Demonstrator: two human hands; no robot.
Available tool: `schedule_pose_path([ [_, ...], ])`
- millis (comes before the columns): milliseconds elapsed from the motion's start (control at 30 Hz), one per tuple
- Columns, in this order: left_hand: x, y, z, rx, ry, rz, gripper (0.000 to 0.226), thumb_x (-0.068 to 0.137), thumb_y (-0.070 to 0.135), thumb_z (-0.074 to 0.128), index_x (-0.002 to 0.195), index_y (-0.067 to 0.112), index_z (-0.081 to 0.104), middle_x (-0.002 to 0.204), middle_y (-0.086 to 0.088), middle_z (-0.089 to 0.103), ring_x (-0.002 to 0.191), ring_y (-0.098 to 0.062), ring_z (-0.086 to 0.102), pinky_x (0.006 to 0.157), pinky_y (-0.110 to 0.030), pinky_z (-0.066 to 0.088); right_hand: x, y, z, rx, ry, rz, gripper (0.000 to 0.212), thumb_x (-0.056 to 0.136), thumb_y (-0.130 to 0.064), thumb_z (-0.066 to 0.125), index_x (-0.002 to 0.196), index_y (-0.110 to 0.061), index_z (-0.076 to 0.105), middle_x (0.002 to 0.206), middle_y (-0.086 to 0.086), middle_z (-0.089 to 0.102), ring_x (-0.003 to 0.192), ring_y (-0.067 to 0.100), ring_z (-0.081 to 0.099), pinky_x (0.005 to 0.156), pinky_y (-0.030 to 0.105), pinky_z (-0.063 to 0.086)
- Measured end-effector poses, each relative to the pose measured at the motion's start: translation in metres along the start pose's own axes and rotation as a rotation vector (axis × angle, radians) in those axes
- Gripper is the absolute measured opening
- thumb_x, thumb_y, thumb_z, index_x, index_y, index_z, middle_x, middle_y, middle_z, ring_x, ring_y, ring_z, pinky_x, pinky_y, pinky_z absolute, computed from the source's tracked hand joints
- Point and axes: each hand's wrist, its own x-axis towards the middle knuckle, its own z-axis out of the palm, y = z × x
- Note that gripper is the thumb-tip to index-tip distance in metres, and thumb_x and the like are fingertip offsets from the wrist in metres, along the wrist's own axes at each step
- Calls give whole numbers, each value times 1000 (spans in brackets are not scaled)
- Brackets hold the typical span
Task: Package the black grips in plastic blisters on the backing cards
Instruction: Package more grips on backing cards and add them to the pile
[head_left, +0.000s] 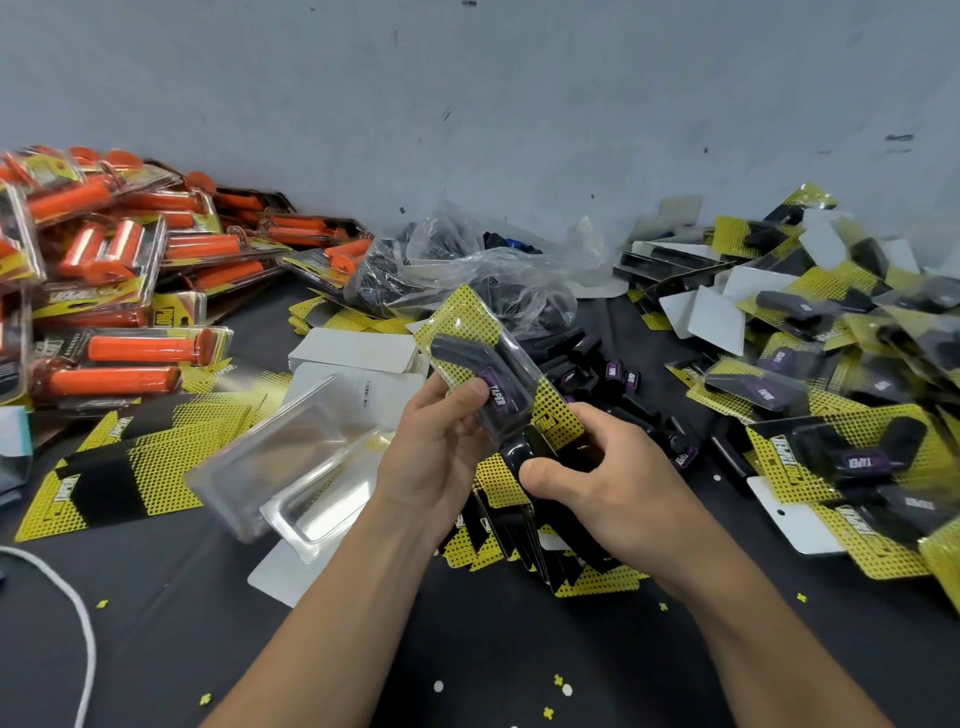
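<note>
Blister pack points up-left, long axis diagonal.

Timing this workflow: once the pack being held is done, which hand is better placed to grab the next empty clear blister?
Probably the left hand: the stack of empty clear plastic blisters lies just to its left. The right hand grips the lower end of the yellow-dotted blister pack, farther away.

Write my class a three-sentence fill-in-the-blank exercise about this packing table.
1. The left hand and right hand hold a yellow-and-black dotted backing card carrying ___ grips.
2. The blister-packed rubber grips piled far left are ___.
3. The empty clear plastic blisters lie ___ of the left hand.
Missing: black; orange; left.
</note>
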Motion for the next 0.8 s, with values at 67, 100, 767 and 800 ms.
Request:
schedule_pose_path([
  [67,0,0,0,2,-4,2,22,85,8,65,104,10,77,101,-12,78,84,-21,76,72,-32,61,1,0,0,0,1,-2,40,71,-51,69,105,-30,70,96,-13,77,90,8,71,90,40,57],
  [100,0,0,0,6,-4,1,21,85,8,65,101,12,79,100,-11,78,84,-21,75,72,-32,61,1,0,0,3,0,-3,39,72,-50,69,105,-30,70,96,-13,77,90,8,71,90,40,57],
  [767,2,1,2,13,204,-19,19,89,8,65,106,11,71,97,-5,78,80,-14,72,70,-32,61,7,18,-24,-52,-93,232,65,53,-74,72,109,-42,69,103,-11,75,96,4,71,95,38,56],
  [800,3,2,2,0,227,-31,17,93,7,62,108,10,71,98,-5,78,81,-15,73,68,-31,61,7,20,-29,-52,-81,256,59,56,-75,70,103,-39,74,98,-12,77,91,3,72,93,37,56],
])
